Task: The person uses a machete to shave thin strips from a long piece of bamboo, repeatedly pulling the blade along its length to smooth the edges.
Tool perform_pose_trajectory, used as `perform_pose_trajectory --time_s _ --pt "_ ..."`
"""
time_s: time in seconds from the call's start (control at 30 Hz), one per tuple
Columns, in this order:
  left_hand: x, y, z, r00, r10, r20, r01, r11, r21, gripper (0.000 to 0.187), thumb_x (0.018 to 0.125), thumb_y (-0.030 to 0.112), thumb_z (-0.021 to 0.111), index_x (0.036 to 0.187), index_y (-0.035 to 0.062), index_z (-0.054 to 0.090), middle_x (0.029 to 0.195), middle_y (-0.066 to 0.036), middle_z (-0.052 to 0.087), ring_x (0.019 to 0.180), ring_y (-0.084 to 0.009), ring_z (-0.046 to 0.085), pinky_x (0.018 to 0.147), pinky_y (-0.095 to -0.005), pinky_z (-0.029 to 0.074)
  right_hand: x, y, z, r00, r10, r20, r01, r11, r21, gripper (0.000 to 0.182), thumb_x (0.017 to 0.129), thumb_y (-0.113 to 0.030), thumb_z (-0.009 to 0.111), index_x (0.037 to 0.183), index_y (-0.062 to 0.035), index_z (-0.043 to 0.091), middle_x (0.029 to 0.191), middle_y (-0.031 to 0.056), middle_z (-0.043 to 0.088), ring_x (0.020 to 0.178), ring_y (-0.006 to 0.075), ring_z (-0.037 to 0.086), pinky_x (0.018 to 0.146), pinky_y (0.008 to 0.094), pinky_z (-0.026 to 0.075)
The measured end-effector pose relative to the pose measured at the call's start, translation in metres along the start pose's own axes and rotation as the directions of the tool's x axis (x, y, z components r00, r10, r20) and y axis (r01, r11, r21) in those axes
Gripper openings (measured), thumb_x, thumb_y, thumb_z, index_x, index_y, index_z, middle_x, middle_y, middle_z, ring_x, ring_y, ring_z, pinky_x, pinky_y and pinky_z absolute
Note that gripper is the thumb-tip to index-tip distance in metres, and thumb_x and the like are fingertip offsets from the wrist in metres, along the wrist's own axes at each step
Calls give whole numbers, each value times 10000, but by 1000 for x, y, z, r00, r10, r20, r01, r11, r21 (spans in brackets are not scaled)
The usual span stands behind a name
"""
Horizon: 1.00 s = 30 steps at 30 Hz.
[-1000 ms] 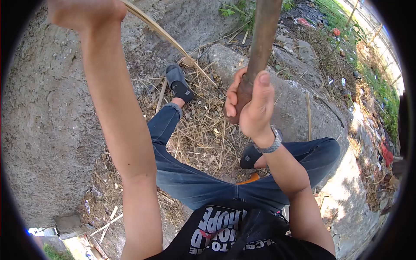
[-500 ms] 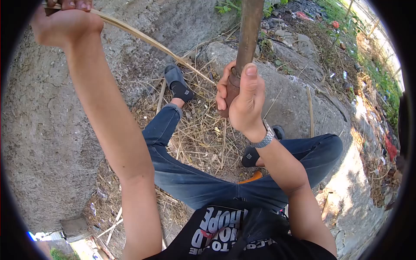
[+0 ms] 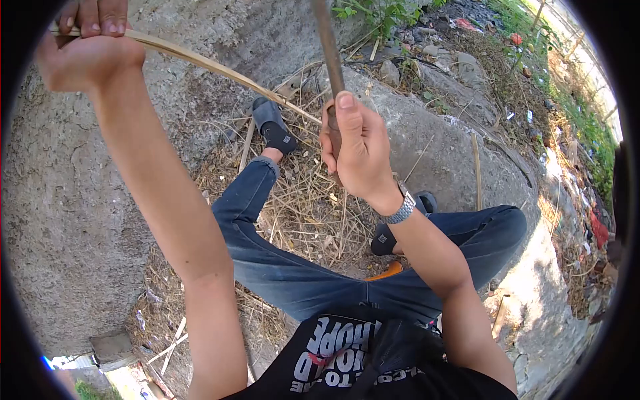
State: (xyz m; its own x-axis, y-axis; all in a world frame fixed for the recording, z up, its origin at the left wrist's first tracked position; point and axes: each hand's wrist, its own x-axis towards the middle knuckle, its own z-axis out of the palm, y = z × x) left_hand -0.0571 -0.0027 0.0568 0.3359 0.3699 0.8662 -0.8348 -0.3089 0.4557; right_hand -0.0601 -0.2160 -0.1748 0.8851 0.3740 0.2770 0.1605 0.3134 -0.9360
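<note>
My left hand (image 3: 93, 57) is closed around a split bamboo strip (image 3: 207, 63) at the upper left, knuckles partly cut off by the dark edge of the view. The pale, thin strip slopes down to the right, and its far end reaches close to my other hand. My right hand (image 3: 363, 150), with a metal watch on the wrist, grips the handle of a machete (image 3: 328, 50). Its dark blade points up and leans left, turned nearly edge-on, and its tip runs out of the frame. Fingers hide most of the handle.
Dry stalks and shavings (image 3: 307, 213) cover the ground between my feet. A large rock (image 3: 440, 160) stands behind my right hand, and a rough grey slab (image 3: 67, 220) fills the left. An orange object (image 3: 387, 271) lies between my legs. Litter and weeds line the right side.
My right hand has shifted left and slightly up with the machete, whose blade has turned from broadside to nearly edge-on and tilted left. My left hand and the strip moved slightly left.
</note>
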Motion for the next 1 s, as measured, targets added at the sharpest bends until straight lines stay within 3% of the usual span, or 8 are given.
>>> perform_pose_trajectory --time_s 0.13,0.23,0.27,0.53,0.7,0.83,0.9,1.0 --pt "-10 -6 -15 1000 -14 -8 14 998 -63 503 1031 588 422 747 173 396 551 -4 275 446 -129 250 442 -288 262 -6 42 19 974 -227 -15 227 973 33 606 1106 -612 380 929 -54 536 638 12 536 487 90 535 438 248 404" --pt "13 -4 -20 994 -46 95 59 989 -138 499 1020 593 442 751 176 396 552 -1 272 450 -126 249 445 -287 262 -10 127 7 781 602 164 -559 792 -244 648 1099 -598 429 791 -39 545 592 24 534 467 123 549 441 280 431" --pt "21 0 -21 984 -87 155 98 993 -68 428 962 506 514 734 159 409 541 8 281 474 -127 236 481 -277 216 -11 135 3 792 589 160 -547 801 -242 648 1099 -598 429 791 -39 545 592 24 534 467 123 549 441 280 431" --pt "-26 22 6 994 -37 -106 31 998 -57 443 936 554 474 699 190 387 532 28 276 473 -112 242 480 -263 211 19 17 0 989 140 46 -136 988 -79 655 1102 -597 425 783 -38 550 579 28 520 422 106 504 399 289 409" --pt "-27 14 -9 988 10 152 -14 999 30 315 897 403 494 681 198 391 524 34 298 465 -102 254 478 -256 223 -1 3 25 958 -288 -8 288 956 58 646 1115 -594 383 886 -23 579 626 16 536 488 70 521 444 239 390" --pt "-10 9 -2 998 5 67 1 997 -81 377 937 443 520 706 175 388 543 18 282 485 -125 244 494 -270 220 -18 168 13 988 143 53 -107 898 -428 630 1108 -566 427 837 -18 581 623 56 542 460 151 537 456 297 429" --pt "-9 10 -6 997 -28 74 26 999 21 505 1010 565 466 729 156 374 568 0 270 504 -140 219 507 -286 213 -19 223 -3 975 213 56 -142 799 -584 653 1109 -524 418 884 33 675 603 158 607 546 353 639 627 501 519" --pt "3 8 -19 999 -20 -46 15 996 -93 551 1040 609 385 730 154 363 569 -6 277 505 -137 213 506 -285 213 -1 200 6 846 530 -63 -522 796 -306 695 1100 -550 417 870 51 680 577 150 600 543 337 663 638 486 548"
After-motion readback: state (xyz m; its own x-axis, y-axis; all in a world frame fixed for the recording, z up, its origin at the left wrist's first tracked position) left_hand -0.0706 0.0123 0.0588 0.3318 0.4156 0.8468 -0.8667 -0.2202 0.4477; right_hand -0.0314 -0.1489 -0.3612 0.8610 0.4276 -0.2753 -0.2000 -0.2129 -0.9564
